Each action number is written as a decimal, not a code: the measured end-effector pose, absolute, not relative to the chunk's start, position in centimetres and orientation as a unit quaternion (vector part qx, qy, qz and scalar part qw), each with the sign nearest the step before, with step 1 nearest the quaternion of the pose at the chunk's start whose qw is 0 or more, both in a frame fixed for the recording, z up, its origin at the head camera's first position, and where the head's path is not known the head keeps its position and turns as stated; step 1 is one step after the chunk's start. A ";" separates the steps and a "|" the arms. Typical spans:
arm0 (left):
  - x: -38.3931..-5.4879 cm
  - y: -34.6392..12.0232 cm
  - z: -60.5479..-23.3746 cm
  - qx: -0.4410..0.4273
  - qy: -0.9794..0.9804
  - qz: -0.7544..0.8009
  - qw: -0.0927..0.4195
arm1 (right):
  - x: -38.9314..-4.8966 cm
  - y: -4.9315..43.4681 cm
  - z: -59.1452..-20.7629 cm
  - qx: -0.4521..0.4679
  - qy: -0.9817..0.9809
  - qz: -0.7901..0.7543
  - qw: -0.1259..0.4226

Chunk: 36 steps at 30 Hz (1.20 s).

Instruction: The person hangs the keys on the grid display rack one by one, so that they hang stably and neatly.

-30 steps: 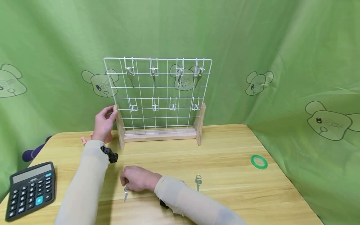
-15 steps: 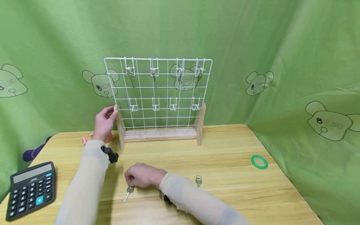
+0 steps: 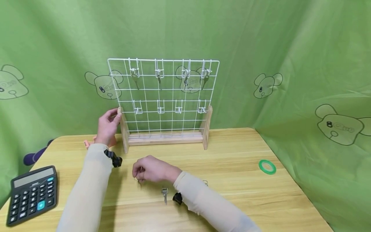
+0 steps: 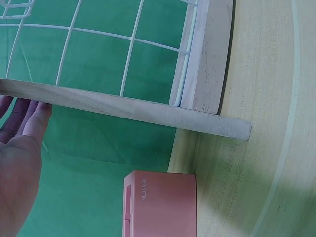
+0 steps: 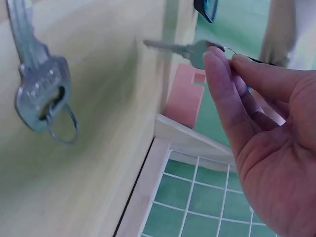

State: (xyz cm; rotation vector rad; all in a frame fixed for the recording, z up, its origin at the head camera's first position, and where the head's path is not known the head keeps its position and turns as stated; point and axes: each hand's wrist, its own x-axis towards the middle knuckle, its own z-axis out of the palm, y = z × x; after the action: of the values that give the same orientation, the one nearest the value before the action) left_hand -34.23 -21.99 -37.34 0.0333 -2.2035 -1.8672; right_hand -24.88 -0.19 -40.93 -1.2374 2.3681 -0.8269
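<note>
My right hand pinches a silver key by its small ring between thumb and fingertips, just above the table; the key's blade sticks out from the fingertips. On the tabletop lies a second key, seen large with its ring in the right wrist view. A third key's ring shows past my right sleeve, the rest hidden. My left hand holds the top of the left wooden upright of a white wire grid rack. Keys hang from the rack's upper hooks; its lower hooks are bare.
A black calculator lies at the table's left. The pink box stands behind my left wrist, beside the rack. Far right lies a green tape roll. A purple object juts out at the left table edge. Green curtains hang behind.
My right hand has lifted the key off the table and moved right and towards the rack. The second key has come into view from under my forearm. My left hand has stayed put.
</note>
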 end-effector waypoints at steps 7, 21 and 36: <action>-34.3 -22.0 -37.4 0.014 -0.752 -0.646 0.128 | -25.4 0.4 -40.1 -0.424 0.834 -0.321 0.146; -34.2 -21.9 -37.3 0.015 -0.754 -0.644 0.128 | -26.5 1.0 -38.5 -0.367 0.830 -0.400 0.130; -34.2 -21.9 -37.3 0.013 -0.754 -0.643 0.133 | -28.7 0.6 -35.7 -0.337 0.820 -0.461 0.047</action>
State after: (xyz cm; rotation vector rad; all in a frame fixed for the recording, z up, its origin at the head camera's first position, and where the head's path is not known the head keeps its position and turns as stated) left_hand -34.17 -21.93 -37.34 0.0365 -2.1881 -1.8642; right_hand -28.66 0.56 -35.70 -1.0274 2.5003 -1.4066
